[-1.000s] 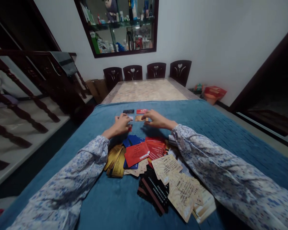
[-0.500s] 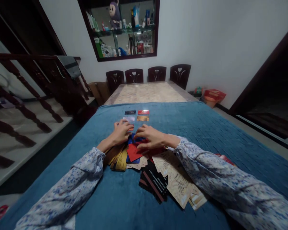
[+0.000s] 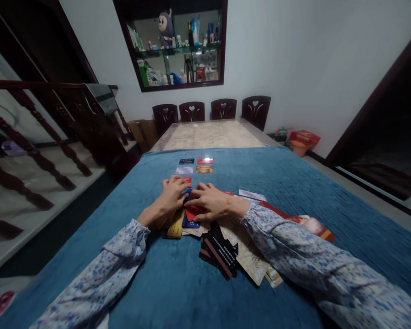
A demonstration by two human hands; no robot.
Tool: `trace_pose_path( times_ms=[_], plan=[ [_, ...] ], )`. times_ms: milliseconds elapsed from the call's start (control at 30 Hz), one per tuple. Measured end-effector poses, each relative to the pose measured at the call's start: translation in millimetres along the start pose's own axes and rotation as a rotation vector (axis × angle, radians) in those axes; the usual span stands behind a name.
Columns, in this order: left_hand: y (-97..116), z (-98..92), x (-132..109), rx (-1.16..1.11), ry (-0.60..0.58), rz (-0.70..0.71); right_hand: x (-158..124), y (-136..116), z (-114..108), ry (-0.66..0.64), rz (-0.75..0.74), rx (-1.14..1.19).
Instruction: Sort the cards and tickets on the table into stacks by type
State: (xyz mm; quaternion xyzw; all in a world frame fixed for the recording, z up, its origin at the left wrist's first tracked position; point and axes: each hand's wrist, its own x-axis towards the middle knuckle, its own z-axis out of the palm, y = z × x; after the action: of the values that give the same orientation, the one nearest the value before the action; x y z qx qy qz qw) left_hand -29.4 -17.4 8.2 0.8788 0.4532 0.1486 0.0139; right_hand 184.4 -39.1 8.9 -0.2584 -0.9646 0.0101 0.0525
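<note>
Nearest the camera, two flower-print sleeves run forward over a blue cloth (image 3: 164, 288) that covers the tabletop. Between them lies a loose pile of cards (image 3: 222, 249): black ones with a dark red stripe at the near edge, pale beige ones to their right, gold ones on the left.

Just beyond, both hands rest on the far part of the pile, close together and nearly touching. The left hand (image 3: 169, 197) lies palm down with fingers curled over the gold and blue cards; whether its grip has closed on any card cannot be told. The right hand (image 3: 210, 203) is spread flat, fingers pointing left and pressing on a red card (image 3: 192, 212), whose visible edge sticks out toward the person from under the fingertips. That card lies directly beneath the right hand, long side roughly across the view, and the right hand is the nearer of the two to it; it is pinned rather than pinched.

Farther on, well apart from the hands, four cards (image 3: 195, 165) lie face up in a tidy two-by-two block.

Beyond the cloth, bare marble-patterned table stretches to four dark chairs (image 3: 210, 111) and a wall cabinet (image 3: 178, 45).
</note>
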Motion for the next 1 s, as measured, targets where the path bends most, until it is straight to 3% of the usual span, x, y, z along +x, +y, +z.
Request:
trace_pose_path(
  times_ms=[400, 633, 833, 1000],
  plan=[
    [17, -1.8, -24, -0.022, 0.000, 0.069, -33, 25, -5, -0.002, 0.209, -0.034],
    [42, -2.3, -29, -0.059, -0.049, 0.167, -59, 30, -14, -0.051, 0.376, -0.060],
    [59, -2.9, -29, -0.055, -0.092, 0.223, -74, 30, -28, -0.136, 0.540, -0.087],
    [57, -2.1, -28, -0.041, -0.112, 0.221, -84, 30, -45, -0.310, 0.749, -0.042]
  ],
)
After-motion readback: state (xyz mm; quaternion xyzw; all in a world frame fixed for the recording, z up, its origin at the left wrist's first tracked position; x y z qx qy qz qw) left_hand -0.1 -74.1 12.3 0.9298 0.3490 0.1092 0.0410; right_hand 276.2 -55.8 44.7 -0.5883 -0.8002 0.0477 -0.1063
